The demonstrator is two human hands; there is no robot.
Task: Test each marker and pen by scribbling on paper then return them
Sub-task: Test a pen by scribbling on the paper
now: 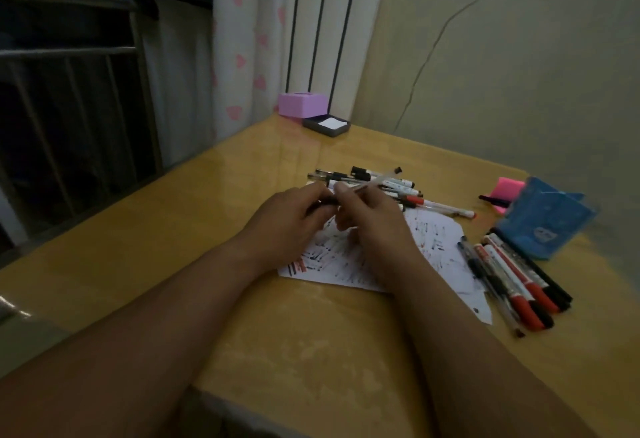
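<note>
The scene is dim, with a dull yellow-green cast and soft, grainy detail throughout. The window (69, 108) at the left is dark, and the pale curtain (242, 39) is the brightest area. The glossy table (242, 167) carries faint pale reflections toward its far side and a small glint at its left edge. Shadows under the forearms are weak and diffuse. The left hand (291, 216), right hand (370, 219) and pen (381, 179) look smeared. Wide-angle bending tilts the window bars and table edges.
</note>
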